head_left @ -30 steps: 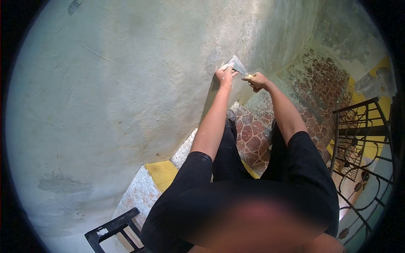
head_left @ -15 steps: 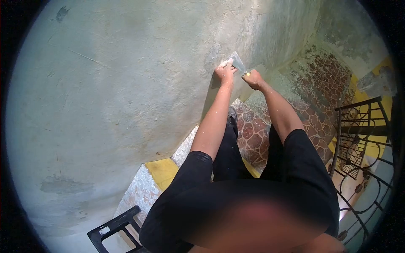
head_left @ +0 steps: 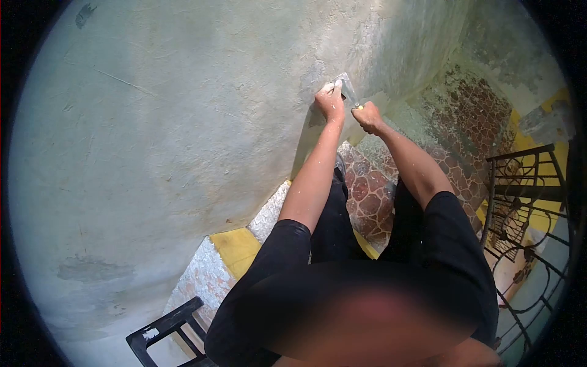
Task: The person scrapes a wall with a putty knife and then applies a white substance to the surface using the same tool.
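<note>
A putty knife [head_left: 350, 87] with a broad metal blade and a yellowish handle end lies close against the rough plastered wall [head_left: 183, 110]. My right hand [head_left: 369, 117] is closed around its handle. On the blade's left side, my left hand [head_left: 331, 104] pinches or presses with bent fingers, whose tips are coated white. A small dark patch shows under those fingers; I cannot make out what it is. White specks dot both forearms.
Stairs with stone-patterned treads [head_left: 370, 196] and yellow-edged steps [head_left: 234, 249] run beneath me. A black wrought-iron railing [head_left: 526, 189] stands at the right. At lower left is a black frame [head_left: 165, 324], partly cut off.
Both hands and the putty knife have shifted very slightly; the blade shows at a somewhat different tilt. My left fingers are more bent over its edge. The grip on the handle is unchanged.
</note>
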Tool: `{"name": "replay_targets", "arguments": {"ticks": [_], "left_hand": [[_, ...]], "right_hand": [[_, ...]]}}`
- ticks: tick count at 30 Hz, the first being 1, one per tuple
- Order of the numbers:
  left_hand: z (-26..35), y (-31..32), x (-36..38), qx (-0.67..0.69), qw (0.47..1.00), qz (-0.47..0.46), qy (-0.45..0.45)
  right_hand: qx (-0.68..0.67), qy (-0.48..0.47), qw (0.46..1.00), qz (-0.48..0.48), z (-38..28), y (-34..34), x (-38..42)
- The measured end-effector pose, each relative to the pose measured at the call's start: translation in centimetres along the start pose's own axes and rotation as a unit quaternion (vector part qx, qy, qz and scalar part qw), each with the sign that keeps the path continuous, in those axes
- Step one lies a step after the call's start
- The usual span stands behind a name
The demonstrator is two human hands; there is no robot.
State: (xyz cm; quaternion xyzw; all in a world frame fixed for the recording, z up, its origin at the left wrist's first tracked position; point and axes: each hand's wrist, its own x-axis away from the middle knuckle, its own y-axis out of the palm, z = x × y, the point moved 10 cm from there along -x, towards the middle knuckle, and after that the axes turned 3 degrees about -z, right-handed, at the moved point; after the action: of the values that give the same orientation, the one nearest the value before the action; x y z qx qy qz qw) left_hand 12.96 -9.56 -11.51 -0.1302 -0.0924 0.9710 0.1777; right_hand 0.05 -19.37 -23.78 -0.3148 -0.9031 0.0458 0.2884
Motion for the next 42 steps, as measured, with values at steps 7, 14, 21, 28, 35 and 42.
{"name": "replay_targets", "arguments": {"ticks": [7,14,21,28,35,42], "left_hand": [[1.3,1.0,1.2,0.036,0.999,0.025,-0.005],[0.9,1.4,1.5,0.014,0.999,0.034,-0.032],[2.5,0.4,1.6,-0.037,0.998,0.047,0.007],[7.9,-0.6,0.6,-0.015,0.996,0.060,0.072],[8.6,0.7,3.3,-0.206,0.960,-0.069,0.177],[5.0,-1.7,1.7,-0.005,0.997,-0.078,0.020]], "right_hand": [[0.024,-0.021,0.998,0.046,-2.0,-2.5,1.9],[-0.114,0.033,0.991,-0.063,-1.0,-0.3,2.8],[-0.190,0.068,0.970,-0.135,-0.5,3.1,2.9],[-0.441,-0.109,0.890,-0.043,-11.1,1.1,1.6],[-0.245,-0.083,0.965,-0.030,-6.1,1.6,-1.9],[0.006,-0.147,0.986,0.073,-7.3,-1.0,0.4]]}}
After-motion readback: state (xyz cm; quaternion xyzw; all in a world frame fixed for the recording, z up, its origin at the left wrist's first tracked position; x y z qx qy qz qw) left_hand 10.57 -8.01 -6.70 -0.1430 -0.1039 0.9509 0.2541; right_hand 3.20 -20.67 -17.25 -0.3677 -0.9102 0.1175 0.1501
